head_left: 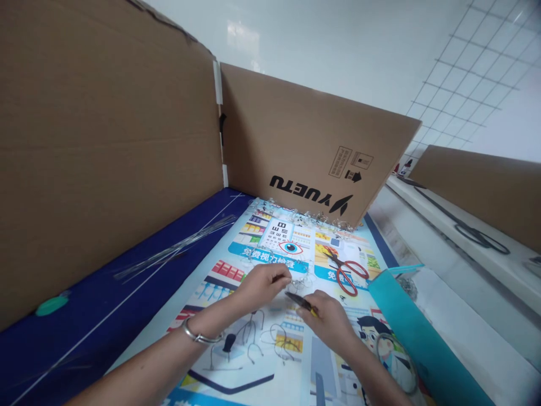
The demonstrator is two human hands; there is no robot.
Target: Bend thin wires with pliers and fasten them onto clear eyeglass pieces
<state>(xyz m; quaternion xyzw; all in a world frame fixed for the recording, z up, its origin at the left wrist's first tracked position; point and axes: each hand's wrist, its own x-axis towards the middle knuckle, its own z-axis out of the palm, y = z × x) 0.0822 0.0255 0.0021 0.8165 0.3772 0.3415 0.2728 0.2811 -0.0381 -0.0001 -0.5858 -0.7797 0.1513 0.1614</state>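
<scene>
My left hand (264, 285), with a silver bangle on the wrist, is closed in a pinch on a thin, shiny wire piece (297, 282); its exact shape is too small to make out. In my right hand (329, 320) are pliers (301, 302) with dark jaws and a bit of yellow on the handle. Their tip points left, just below the left fingertips; whether the jaws touch the wire I cannot tell. Red-handled scissors (348, 276) lie beyond the right hand. Bent wire pieces (253, 344) rest on the printed sheet nearer to me.
A bundle of straight wires (177, 248) lies on the blue cloth (139, 307) at left. Cardboard panels (296, 129) stand at the left and back, with small wire bits (304, 217) along the base. A teal box edge (422, 332) borders the right side.
</scene>
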